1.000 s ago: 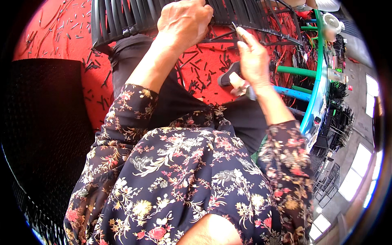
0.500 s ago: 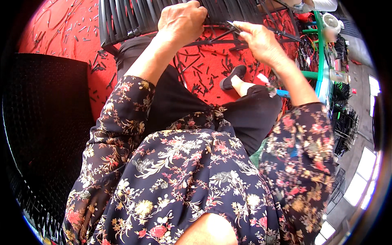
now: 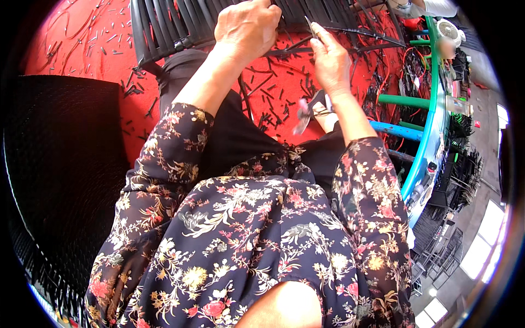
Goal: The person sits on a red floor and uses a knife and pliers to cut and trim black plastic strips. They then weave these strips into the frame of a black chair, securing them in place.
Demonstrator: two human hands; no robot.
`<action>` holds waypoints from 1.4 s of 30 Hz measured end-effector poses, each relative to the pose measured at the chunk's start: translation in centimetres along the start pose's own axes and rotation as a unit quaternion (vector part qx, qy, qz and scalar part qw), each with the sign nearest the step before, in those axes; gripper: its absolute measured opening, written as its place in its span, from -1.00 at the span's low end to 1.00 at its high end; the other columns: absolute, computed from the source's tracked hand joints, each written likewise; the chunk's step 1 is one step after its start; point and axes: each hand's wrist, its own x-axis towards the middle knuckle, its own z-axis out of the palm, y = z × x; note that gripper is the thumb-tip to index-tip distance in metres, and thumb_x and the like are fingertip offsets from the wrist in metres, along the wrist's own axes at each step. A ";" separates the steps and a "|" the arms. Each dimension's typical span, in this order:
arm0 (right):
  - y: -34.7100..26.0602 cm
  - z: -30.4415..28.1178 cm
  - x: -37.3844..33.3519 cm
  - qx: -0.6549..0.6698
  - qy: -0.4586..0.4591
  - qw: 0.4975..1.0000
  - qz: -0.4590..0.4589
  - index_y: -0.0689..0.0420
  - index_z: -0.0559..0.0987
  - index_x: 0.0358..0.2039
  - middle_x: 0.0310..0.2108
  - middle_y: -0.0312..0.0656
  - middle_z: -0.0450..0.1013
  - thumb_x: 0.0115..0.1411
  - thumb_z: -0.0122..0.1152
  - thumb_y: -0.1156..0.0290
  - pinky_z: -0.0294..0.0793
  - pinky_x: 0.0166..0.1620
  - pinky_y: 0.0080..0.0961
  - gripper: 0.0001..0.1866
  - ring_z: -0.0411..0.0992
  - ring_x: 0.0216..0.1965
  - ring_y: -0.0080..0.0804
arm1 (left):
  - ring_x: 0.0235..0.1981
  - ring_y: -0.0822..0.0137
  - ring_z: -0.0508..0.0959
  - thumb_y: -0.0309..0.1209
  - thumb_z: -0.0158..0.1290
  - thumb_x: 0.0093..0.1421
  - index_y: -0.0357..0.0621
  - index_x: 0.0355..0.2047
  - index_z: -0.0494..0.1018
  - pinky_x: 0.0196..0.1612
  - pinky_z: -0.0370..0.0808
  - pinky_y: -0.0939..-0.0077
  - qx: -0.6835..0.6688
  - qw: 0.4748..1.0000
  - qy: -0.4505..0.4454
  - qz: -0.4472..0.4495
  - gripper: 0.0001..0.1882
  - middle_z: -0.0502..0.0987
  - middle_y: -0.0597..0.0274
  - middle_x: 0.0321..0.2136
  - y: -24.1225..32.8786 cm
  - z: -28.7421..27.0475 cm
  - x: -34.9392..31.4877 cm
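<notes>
Across the top runs a black frame [image 3: 175,46] with black flat strips [image 3: 191,22] wrapped over it side by side. My left hand [image 3: 247,30] is closed in a fist at the frame's near edge; its fingertips are turned away, so what they grip is hidden. To its right, my right hand [image 3: 332,63] is closed around a slim tool [image 3: 309,24] with a pointed metal tip directed up at the strips. Most of that tool is covered by my fingers, and its exact kind does not show.
Short black offcuts [image 3: 268,101] litter the red floor covering [image 3: 82,49]. A large black woven panel [image 3: 63,158] stands at the left. On the right are a green and blue curved tubular frame [image 3: 432,104] and a white fan [image 3: 449,31]. My knees sit under the black frame.
My right hand has swung left and slightly lower, with its tool tip now pointing upward. My left hand has barely moved.
</notes>
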 end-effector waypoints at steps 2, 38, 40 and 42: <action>0.0 -1.0 0.4 0.050 -0.037 0.998 0.030 0.14 0.45 -0.06 -0.32 -0.12 0.52 0.12 0.06 0.41 0.44 -0.19 -0.50 -0.66 0.51 -0.29 -0.31 | -0.54 0.15 0.47 -0.34 0.04 -0.05 -0.11 -0.56 0.33 -0.50 0.42 0.29 0.020 0.999 -0.024 0.008 -0.85 0.35 0.17 -0.57 -0.2 0.1 -0.2; 7.0 -2.5 -2.8 0.324 -0.134 0.886 0.304 0.18 0.52 -0.16 -0.64 -0.30 0.37 0.15 0.05 0.31 0.30 -0.54 -0.67 -0.71 0.32 -0.62 -0.62 | -0.44 0.11 0.50 -0.53 0.08 0.00 -0.23 -0.36 0.43 -0.39 0.44 0.40 -0.194 0.968 -0.154 -0.032 -0.84 0.45 0.12 -0.44 2.7 -0.7 -3.9; 5.4 -3.1 -3.0 0.368 -0.142 0.880 0.266 0.19 0.46 -0.06 -0.62 -0.42 0.29 0.17 0.01 0.42 0.18 -0.60 -0.82 -0.69 0.20 -0.64 -0.80 | -0.44 0.10 0.50 -0.53 0.08 0.00 -0.22 -0.36 0.42 -0.40 0.44 0.39 -0.192 0.969 -0.155 -0.020 -0.84 0.45 0.11 -0.46 2.6 -0.9 -3.9; 3.2 -3.1 -2.9 0.399 -0.158 0.875 0.223 0.19 0.45 -0.05 -0.59 -0.40 0.31 0.17 0.00 0.43 0.22 -0.58 -0.81 -0.68 0.22 -0.64 -0.77 | -0.45 0.09 0.49 -0.53 0.07 0.00 -0.22 -0.36 0.42 -0.40 0.44 0.38 -0.190 0.969 -0.155 -0.015 -0.85 0.44 0.11 -0.48 2.6 -1.3 -3.7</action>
